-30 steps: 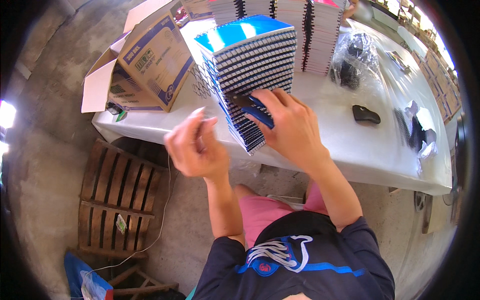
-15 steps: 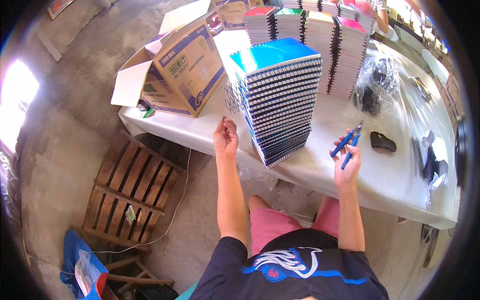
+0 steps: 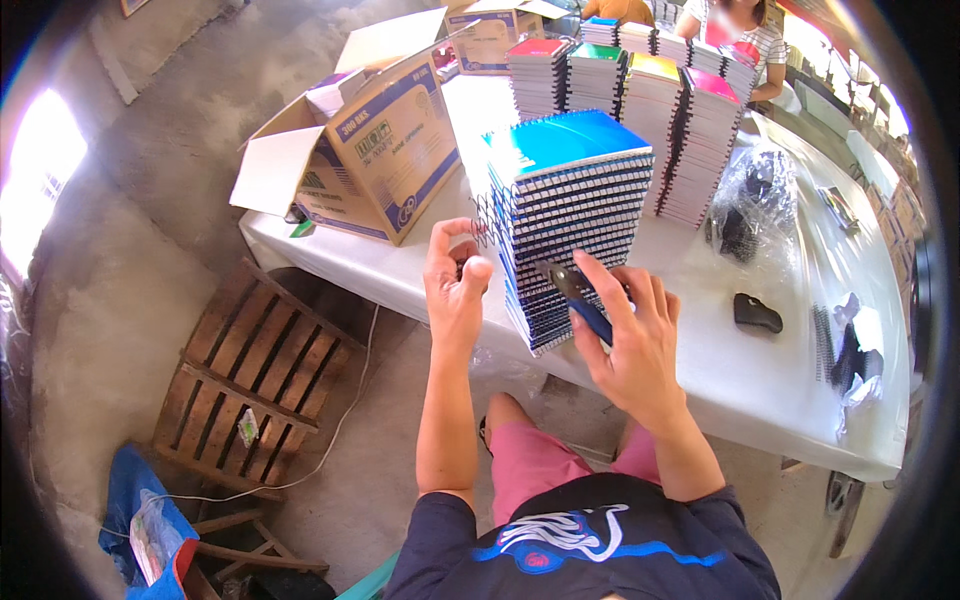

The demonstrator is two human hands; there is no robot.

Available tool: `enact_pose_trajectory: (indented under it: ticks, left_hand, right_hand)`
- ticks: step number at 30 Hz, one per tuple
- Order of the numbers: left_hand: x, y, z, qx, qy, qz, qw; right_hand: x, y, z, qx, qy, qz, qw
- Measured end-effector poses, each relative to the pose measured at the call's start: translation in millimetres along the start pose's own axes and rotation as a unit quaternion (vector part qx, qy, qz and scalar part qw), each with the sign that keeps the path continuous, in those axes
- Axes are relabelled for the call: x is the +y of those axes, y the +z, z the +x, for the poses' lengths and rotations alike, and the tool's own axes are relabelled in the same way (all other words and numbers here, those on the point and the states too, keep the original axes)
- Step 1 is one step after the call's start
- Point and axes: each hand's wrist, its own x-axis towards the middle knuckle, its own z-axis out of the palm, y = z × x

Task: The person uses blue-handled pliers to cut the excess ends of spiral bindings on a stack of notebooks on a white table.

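Observation:
A tall stack of spiral-bound notebooks (image 3: 570, 230) with blue covers stands near the table's front edge. Loose coil ends (image 3: 486, 220) stick out from its left side. My left hand (image 3: 456, 285) is beside these ends, its fingers curled and the index finger reaching up to them; whatever is inside the curl is hidden. In my right hand (image 3: 640, 340) is a pair of blue-handled wire cutters (image 3: 585, 308), its jaws pointing left across the front of the stack. The jaws look apart from the coil ends.
An open cardboard box (image 3: 385, 150) stands left of the stack. Behind are more notebook stacks (image 3: 655, 110) and a person (image 3: 735, 35). Clear plastic wrap (image 3: 755, 195), a black object (image 3: 757, 313) and black coils (image 3: 825, 345) lie on the right. A wooden slatted chair (image 3: 255, 375) is at lower left.
My right hand has swung left with the wire cutters, from over the bare tabletop to the front of the stack. My left hand has come up to the coil ends.

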Motion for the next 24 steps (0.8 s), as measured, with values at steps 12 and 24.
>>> enact_pose_trajectory:
  ticks: [12,24]
  left_hand:
    - [-22,15,18,-0.014,0.059,-0.029,0.998]
    - [-19,18,15,0.004,0.104,0.04,0.994]
  right_hand:
    - [-23,21,13,0.045,0.037,-0.151,0.987]
    - [-33,21,17,0.025,0.032,-0.168,0.985]
